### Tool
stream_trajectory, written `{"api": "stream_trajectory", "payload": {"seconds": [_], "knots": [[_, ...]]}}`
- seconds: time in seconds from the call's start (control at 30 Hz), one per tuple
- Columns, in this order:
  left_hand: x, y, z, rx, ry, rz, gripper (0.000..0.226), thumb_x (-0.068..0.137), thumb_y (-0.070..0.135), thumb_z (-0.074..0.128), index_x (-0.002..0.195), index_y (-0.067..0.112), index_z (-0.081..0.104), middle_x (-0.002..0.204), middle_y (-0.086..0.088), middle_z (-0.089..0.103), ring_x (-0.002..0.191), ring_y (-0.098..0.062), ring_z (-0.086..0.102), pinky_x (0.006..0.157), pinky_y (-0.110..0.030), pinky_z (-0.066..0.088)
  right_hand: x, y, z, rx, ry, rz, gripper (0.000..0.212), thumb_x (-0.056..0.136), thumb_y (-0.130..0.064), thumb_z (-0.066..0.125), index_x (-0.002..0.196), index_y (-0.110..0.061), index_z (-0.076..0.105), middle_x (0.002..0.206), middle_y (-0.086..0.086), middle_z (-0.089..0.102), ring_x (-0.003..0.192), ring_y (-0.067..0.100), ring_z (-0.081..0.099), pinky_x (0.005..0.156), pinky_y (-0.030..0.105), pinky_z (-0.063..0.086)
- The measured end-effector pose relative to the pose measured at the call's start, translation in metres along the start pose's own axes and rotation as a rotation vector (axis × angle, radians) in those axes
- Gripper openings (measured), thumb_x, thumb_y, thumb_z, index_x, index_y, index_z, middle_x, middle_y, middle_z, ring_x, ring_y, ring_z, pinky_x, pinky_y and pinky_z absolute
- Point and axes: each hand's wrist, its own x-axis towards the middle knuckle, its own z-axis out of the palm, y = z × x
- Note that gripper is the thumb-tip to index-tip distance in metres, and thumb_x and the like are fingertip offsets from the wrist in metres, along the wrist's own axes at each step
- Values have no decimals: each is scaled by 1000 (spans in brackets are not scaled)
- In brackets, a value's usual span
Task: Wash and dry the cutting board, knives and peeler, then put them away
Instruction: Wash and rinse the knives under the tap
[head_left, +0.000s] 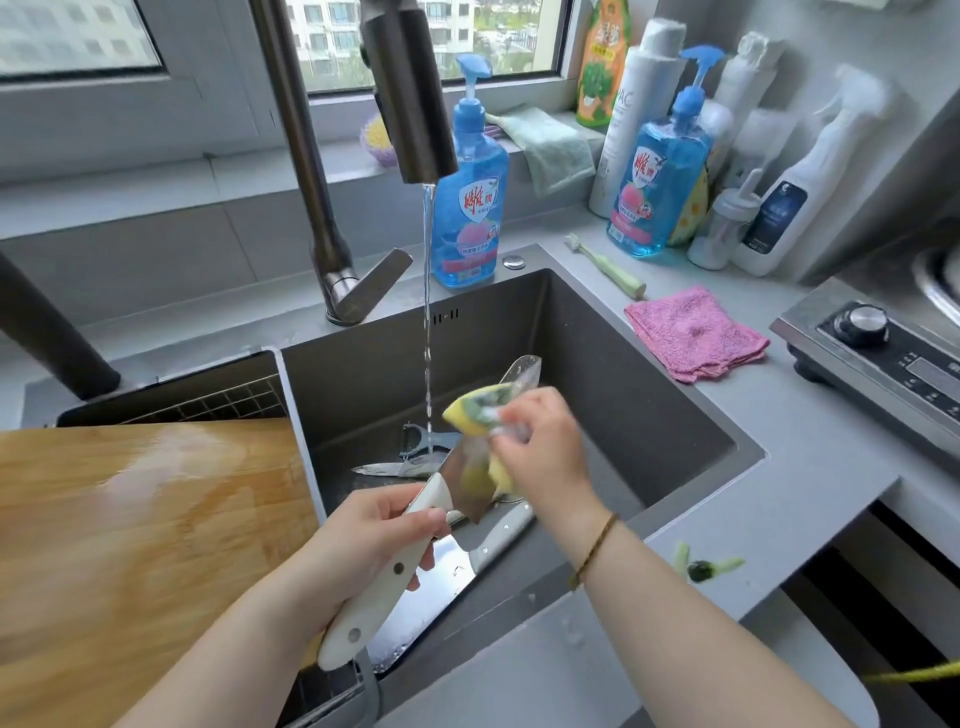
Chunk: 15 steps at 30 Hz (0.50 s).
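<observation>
My left hand (363, 540) grips the white handle of a knife (470, 493) whose blade points up and away over the sink (675, 405). My right hand (540, 447) presses a yellow-green sponge (470, 410) against that blade. A cleaver with a white handle (447, 577) lies against the sink's near wall. On the sink floor lie a small knife (384, 469) and a grey peeler (421, 441). A wet wooden cutting board (140, 530) rests over the sink's left side. Water runs from the tap (410, 93).
Two blue dish-soap bottles (470, 197) (660, 176), other bottles and a green brush (608, 267) stand behind the sink. A pink cloth (696, 332) lies on the counter at right, beside a cooktop (878, 353). Green vegetable scraps (701, 566) sit near the counter's front edge.
</observation>
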Motion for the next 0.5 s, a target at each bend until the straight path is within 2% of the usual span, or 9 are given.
{"api": "stream_trajectory", "payload": {"seconds": [0.07,0.13,0.2,0.27,0.33,0.4,0.5], "knots": [[-1,0,3,5,-4,6,19,92,14,52,76,10,61,48,7,58,41,-3,52,43,-14,42,22,3,-13,58,111,145,18,79,1,61,96,4,66,107,17,52,91,22,53,64,8,31],[0,0,5,14,0,17,16,91,16,53,78,14,62,49,9,59,42,-1,53,44,-13,43,28,1,-17,60,175,180,17,80,0,62,96,4,66,104,14,51,91,23,53,65,9,29],[2,-1,3,18,23,15,12,90,18,55,82,17,63,52,9,59,45,-1,54,46,-13,43,13,-4,-7,39,112,76,14,78,1,62,91,4,67,97,10,47,89,25,53,68,11,29],[5,-4,-3,-5,44,15,4,88,21,60,89,21,64,61,5,60,49,-3,55,48,-13,44,-8,-8,8,15,-2,-45,10,78,-2,64,87,2,67,94,4,44,82,19,48,66,12,31],[6,-6,-5,-44,3,24,24,73,26,67,97,27,63,74,2,60,53,-4,57,52,-14,45,-4,-6,11,84,-1,-35,8,79,-3,64,86,1,67,92,1,42,78,13,44,62,7,34],[7,-9,0,-193,-47,25,47,61,20,65,107,29,62,87,0,60,58,-4,59,56,-19,50,17,-6,4,200,90,81,3,81,-3,63,84,-4,64,92,3,42,72,11,44,62,0,34],[7,-6,7,-376,-87,6,53,61,19,69,112,30,59,91,-5,61,54,-10,57,49,-23,48,30,-10,4,314,178,193,11,85,-14,62,78,-15,53,90,0,40,67,1,41,59,-2,35]]}}
